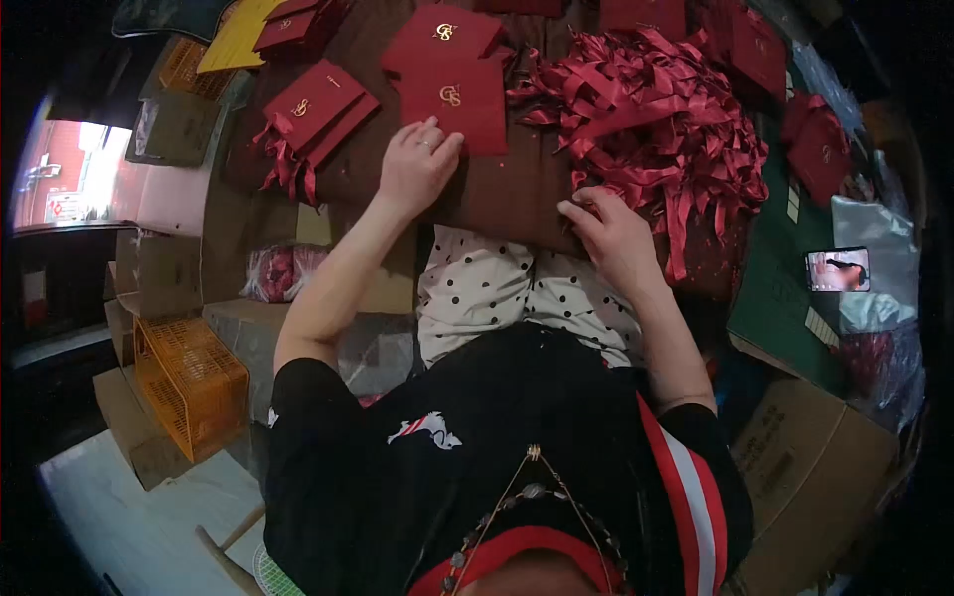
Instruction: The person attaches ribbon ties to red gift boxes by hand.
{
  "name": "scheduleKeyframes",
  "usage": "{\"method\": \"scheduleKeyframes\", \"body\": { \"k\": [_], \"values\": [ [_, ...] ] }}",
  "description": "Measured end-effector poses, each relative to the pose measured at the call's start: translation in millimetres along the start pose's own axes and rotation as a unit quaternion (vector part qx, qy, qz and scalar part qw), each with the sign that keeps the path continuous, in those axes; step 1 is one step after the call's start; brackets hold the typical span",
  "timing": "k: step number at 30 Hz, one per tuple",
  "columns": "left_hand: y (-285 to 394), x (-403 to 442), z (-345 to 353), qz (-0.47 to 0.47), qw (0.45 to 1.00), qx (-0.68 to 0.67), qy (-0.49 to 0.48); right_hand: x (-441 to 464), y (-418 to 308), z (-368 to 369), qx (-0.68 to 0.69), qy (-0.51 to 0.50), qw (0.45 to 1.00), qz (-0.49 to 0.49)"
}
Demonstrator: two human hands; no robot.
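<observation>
My left hand, a ring on one finger, is at the lower left edge of a flat red paper bag with a gold logo. Its fingers are curled against that edge, and the thumb is hard to see. Above lies a stack of similar bags. My right hand is at the near side of a large heap of red satin ribbons, thumb and forefinger close together; whatever is between them is too small to make out. More red bags with ribbons attached lie to the left.
All this lies on a brown cloth-covered surface. More red bags sit at upper left and right. A phone lies at right beside plastic wrapping. Cardboard boxes and an orange crate stand around me.
</observation>
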State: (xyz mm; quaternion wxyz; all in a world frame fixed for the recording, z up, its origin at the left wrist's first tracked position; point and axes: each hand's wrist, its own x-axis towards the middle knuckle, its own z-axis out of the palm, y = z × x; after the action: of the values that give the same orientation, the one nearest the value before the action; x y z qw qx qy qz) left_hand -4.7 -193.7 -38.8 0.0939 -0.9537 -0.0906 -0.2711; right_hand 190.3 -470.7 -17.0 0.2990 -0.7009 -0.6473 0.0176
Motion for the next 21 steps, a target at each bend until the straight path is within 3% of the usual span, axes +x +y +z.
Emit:
{"method": "scheduleKeyframes", "body": {
  "k": [4, 8, 10, 13, 15, 21],
  "values": [
    [59.0, -6.5, -23.1, -0.032, 0.997, -0.067, -0.009, 9.7, -1.1, 3.5, -0.050, -0.029, 0.997, -0.046],
    [106.9, -11.7, -31.9, -0.061, 0.986, -0.156, -0.021, 26.0, -5.3, 4.3, 0.091, 0.080, 0.992, 0.027],
    [116.9, -8.4, -34.5, -0.089, 0.977, -0.186, -0.048, 39.8, -12.0, -4.4, 0.193, 0.127, 0.968, 0.099],
    [109.9, 3.1, -30.5, -0.175, 0.954, -0.232, -0.079, 69.3, -6.1, -19.3, 0.288, 0.189, 0.931, 0.123],
    [99.1, 15.3, -28.5, -0.200, 0.962, -0.187, -0.020, 97.4, -3.4, -34.7, 0.407, 0.239, 0.877, 0.093],
    [74.0, 21.8, -13.1, -0.256, 0.948, -0.134, -0.134, 160.2, 5.4, -110.7, 0.404, 0.300, 0.862, -0.055]
  ]
}}
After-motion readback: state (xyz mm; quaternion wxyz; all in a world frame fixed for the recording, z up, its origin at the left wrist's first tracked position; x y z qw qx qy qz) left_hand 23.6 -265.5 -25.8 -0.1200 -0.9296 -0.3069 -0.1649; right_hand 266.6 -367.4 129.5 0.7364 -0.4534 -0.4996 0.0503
